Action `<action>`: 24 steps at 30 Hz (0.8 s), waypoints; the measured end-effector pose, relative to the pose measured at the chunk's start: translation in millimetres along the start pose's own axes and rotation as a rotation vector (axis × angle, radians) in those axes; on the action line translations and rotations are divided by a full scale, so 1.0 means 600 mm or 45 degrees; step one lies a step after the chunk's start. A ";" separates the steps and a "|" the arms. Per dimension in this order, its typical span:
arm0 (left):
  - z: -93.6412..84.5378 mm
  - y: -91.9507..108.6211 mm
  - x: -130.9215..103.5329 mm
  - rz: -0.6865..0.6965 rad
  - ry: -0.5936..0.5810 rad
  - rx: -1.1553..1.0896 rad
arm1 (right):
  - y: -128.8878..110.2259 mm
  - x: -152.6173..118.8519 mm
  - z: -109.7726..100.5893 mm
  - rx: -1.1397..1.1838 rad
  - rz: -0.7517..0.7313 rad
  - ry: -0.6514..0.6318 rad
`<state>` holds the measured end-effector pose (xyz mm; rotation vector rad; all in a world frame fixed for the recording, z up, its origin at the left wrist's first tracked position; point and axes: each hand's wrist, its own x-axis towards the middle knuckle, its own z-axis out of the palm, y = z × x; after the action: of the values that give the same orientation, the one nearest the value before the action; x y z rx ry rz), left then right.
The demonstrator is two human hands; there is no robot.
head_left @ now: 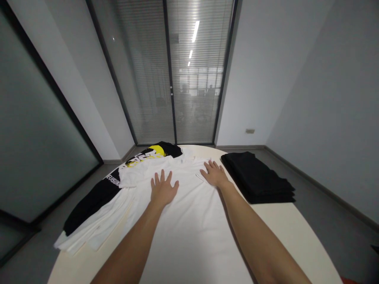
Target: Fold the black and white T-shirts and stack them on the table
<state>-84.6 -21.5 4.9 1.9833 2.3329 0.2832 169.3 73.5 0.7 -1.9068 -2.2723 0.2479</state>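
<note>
A white T-shirt (189,221) lies spread over the middle of the table, its collar at the far end. My left hand (163,191) rests flat on the shirt's upper left part, fingers spread. On the right, my right hand (214,174) lies with spread fingers over the shirt's sleeve by its right edge. Neither hand grips anything. Just right of my right hand sits a stack of folded black clothes (251,173).
Left of the shirt lie a black garment (94,197) with white and yellow print and more white cloth (85,232). The pale table (284,228) has a curved edge. Beyond it stand a glass partition with blinds (195,110) and grey walls.
</note>
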 end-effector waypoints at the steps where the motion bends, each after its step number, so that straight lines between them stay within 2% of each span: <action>1: 0.000 0.000 0.000 0.001 0.000 0.001 | 0.000 0.000 0.000 0.004 -0.010 0.009; 10: 0.005 -0.007 0.007 0.015 -0.022 -0.016 | -0.006 -0.006 0.001 -0.012 0.011 -0.001; 12: 0.000 -0.002 0.006 -0.008 -0.027 -0.014 | -0.007 -0.008 -0.001 0.006 0.004 0.024; 14: -0.008 0.013 0.003 -0.005 0.031 0.021 | -0.008 -0.010 -0.002 0.025 -0.004 0.035; 16: -0.019 0.039 -0.004 0.098 0.140 0.055 | -0.008 -0.013 -0.003 0.036 -0.020 0.035; 18: -0.027 0.071 -0.012 0.322 0.179 0.010 | -0.008 -0.015 -0.003 0.049 -0.037 0.033; 21: -0.025 0.111 -0.023 0.673 0.043 -0.107 | -0.005 -0.016 -0.004 0.104 -0.056 0.087; 24: -0.009 0.127 -0.029 0.763 -0.056 -0.130 | -0.004 -0.015 -0.008 0.151 -0.022 0.246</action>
<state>-8.4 -27.7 23.1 2.5498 1.6044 0.3701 169.7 64.1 5.6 -1.7694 -2.0999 0.1830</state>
